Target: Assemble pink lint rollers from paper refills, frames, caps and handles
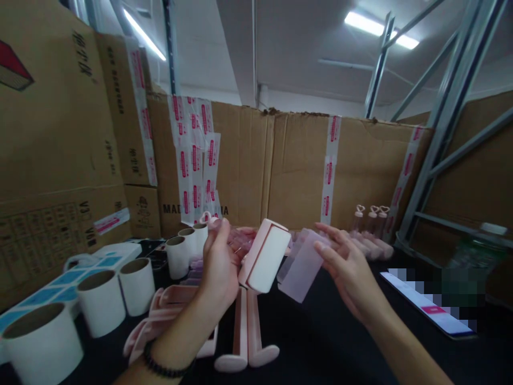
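Observation:
My left hand [222, 262] is closed around a pink block with a white front panel [267, 259], tilted in front of the cardboard. A translucent pinkish piece and a small heart-shaped loop show by its thumb; whether they are held too, I cannot tell. A translucent lilac rectangular sleeve [302, 264] is pinched between the fingers and thumb of my right hand [340, 259], beside the block. Below the hands lie two long pink pieces with rounded ends [248, 331]. More pink molded parts [172, 310] are partly hidden behind my left forearm.
Several white rolls [102, 302] stand along the left. To the right are small bottles with heart-shaped loops [372, 222], a lit phone [428, 305] and a blurred clear bottle [473, 256]. Taped cardboard walls [296, 166] enclose the black surface; metal shelf posts [444, 107] rise behind.

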`<action>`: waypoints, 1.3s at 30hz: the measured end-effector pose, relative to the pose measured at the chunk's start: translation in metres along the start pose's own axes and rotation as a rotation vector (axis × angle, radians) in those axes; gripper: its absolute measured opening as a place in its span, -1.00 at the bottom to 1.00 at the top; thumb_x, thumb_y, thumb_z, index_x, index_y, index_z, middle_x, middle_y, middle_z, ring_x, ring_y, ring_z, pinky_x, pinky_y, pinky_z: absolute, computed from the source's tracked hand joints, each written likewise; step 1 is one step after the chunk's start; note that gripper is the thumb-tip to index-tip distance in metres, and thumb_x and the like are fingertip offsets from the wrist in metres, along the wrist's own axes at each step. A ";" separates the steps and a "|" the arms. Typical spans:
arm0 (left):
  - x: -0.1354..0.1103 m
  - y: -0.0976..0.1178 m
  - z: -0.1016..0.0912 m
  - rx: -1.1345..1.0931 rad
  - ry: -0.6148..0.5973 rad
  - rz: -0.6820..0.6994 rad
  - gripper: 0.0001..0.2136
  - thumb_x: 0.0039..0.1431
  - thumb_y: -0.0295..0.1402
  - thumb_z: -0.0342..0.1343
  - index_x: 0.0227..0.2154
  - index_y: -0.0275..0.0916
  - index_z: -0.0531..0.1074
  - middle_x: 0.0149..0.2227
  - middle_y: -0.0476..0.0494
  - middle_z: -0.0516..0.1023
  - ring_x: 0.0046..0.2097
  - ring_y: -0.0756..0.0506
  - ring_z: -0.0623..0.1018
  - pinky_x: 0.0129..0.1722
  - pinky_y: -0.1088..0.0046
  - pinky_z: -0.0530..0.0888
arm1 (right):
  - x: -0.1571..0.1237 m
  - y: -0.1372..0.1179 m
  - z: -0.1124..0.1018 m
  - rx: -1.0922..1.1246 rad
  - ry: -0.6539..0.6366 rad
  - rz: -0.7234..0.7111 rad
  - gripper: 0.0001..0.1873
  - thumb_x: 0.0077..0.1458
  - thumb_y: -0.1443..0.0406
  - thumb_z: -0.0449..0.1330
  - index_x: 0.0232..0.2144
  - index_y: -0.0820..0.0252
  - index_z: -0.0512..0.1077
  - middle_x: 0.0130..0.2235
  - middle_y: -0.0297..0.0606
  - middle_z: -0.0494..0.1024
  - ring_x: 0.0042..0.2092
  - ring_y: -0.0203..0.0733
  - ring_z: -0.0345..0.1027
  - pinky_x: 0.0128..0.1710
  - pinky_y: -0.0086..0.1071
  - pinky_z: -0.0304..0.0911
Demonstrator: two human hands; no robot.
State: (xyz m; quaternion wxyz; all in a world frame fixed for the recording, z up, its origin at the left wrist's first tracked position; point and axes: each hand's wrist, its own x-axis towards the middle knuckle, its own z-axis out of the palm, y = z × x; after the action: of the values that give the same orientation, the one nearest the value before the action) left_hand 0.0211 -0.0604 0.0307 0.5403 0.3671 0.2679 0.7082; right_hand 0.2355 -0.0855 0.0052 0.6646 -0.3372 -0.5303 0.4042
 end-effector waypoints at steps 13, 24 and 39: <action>-0.006 -0.008 0.007 -0.052 0.019 0.081 -0.74 0.18 -0.17 0.24 -0.26 -0.16 0.28 -0.45 -0.01 0.62 -0.47 -0.07 0.62 -0.42 0.43 0.56 | -0.004 0.000 0.020 -0.060 -0.102 0.037 -0.32 0.02 0.05 0.42 0.12 0.11 0.33 -0.10 -0.15 0.64 -0.04 -0.02 0.51 -0.03 -0.20 0.36; -0.015 -0.030 0.011 -0.161 0.003 0.084 -0.70 0.18 -0.22 0.28 -0.15 -0.09 0.27 -0.42 0.10 0.58 -0.41 -0.01 0.62 -0.33 0.51 0.55 | -0.011 0.010 0.040 -0.056 0.013 -0.058 -0.55 0.11 0.05 0.35 -0.02 0.13 0.45 0.01 -0.13 0.61 0.02 -0.04 0.48 0.00 -0.24 0.35; -0.016 -0.033 0.007 -0.108 0.147 0.193 -0.60 0.13 -0.03 0.28 -0.12 -0.10 0.30 -0.31 0.05 0.55 -0.35 0.00 0.62 -0.33 0.49 0.57 | -0.015 0.025 0.070 0.155 0.352 -0.016 -0.55 0.11 -0.07 0.28 -0.13 0.11 0.50 -0.18 -0.34 0.54 -0.17 -0.20 0.42 -0.16 -0.37 0.33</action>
State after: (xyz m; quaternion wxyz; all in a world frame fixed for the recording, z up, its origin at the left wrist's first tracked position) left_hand 0.0480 -0.0667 0.0052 0.4674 0.3087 0.2316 0.7953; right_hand 0.1611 -0.0863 -0.0082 0.7741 -0.3463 -0.3760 0.3734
